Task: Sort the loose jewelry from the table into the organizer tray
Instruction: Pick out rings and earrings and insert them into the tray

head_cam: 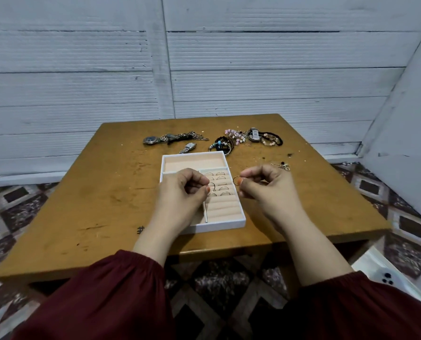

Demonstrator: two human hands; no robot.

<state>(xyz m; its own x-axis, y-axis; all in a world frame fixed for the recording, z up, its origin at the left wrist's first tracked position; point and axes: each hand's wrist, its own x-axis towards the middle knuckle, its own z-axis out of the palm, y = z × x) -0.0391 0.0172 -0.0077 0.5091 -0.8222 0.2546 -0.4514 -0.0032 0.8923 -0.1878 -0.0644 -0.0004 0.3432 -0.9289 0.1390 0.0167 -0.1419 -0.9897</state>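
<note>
right hand (266,182) pinches a thin ring (236,180) over the organizer tray (229,225), probably to slot it in; left hand (182,190) curled, can't tell if it holds anything.

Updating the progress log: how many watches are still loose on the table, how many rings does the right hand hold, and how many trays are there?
Watches loose on the table: 3 (round-faced watch, rectangular watch, metal-band watch)
Ring pinched in the right hand: 1
Organizer tray: 1
Total: 5
</note>
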